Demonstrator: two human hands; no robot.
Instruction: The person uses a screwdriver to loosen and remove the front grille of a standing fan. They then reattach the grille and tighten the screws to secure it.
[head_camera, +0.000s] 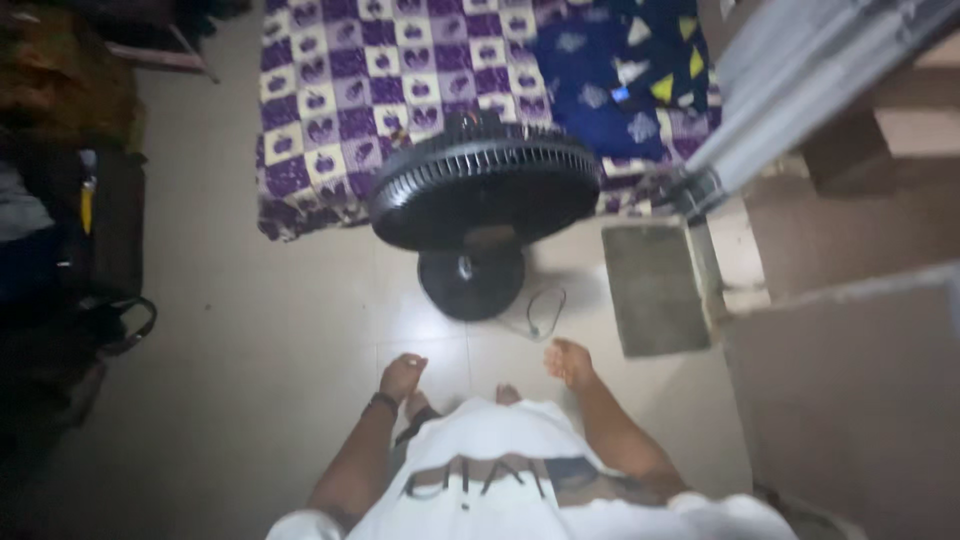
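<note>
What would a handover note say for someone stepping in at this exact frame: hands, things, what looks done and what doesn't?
Left hand: loosely curled, empty, held out over the floor tiles.
Right hand: also empty, loosely closed.
Black standing fan: upright on its round base just ahead of both hands, untouched; its cord lies looped on the floor beside the base.
Behind it: purple checked bedding. To the right: grey mat.
Done: nothing visibly handled. Left: neither hand has touched the fan yet.
</note>
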